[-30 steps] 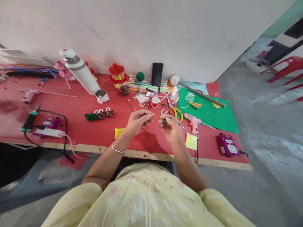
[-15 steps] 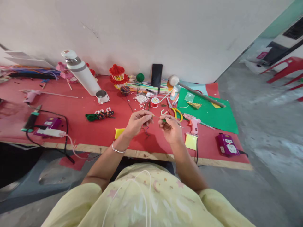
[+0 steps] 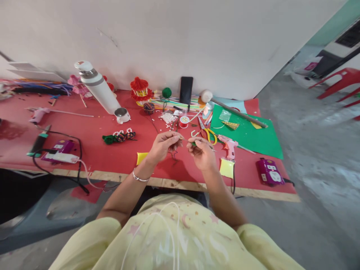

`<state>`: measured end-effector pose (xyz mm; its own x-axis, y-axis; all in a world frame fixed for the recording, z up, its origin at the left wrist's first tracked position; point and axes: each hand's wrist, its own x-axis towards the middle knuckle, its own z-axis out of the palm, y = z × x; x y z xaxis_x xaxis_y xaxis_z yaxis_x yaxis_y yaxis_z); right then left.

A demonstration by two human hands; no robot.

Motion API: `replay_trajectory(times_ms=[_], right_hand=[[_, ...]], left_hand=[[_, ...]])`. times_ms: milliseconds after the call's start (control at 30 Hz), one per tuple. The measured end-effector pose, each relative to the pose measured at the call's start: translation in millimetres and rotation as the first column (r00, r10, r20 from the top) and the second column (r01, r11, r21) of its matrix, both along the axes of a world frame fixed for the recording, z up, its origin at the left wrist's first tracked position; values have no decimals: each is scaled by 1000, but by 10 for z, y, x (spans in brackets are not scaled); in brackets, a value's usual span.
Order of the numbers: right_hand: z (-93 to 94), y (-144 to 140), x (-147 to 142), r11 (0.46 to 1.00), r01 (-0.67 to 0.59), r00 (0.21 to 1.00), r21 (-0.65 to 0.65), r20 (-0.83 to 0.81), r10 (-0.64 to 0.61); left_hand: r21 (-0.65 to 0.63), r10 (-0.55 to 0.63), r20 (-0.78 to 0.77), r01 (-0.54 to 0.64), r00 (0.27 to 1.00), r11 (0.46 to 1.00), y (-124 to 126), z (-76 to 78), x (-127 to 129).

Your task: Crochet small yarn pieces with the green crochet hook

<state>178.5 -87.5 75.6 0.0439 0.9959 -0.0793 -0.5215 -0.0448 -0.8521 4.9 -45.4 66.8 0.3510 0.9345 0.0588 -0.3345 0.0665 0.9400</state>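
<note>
From here I can't make out what the thin stick pinched between my two hands carries; its green bit is too small. The counter runs off the left edge, and my right palm is turned away.

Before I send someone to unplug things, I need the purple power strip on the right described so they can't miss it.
Start at the green sheet on the red table. Below its near right corner, by the table's front edge, lies the purple power strip. Unlike the pink glue gun to its left, it is boxy with white sockets.
</note>
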Motion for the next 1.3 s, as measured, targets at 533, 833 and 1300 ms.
replay_trajectory(times_ms=[533, 833, 1300], right_hand=[[-102, -125, -80, 892, 126, 909, 434, 309, -279], [-149, -84, -19, 918, 98, 922, 384, 313, -229], [-215, -49, 2, 626, -81, 427, 776, 594, -681]], left_hand=[[87, -17, -17, 18, 1000, 996, -35, 4, 56], [626, 288, -329, -21, 899, 779, 2, 51, 66], [534, 368, -353, -138, 860, 834, -142, 71, 161]])
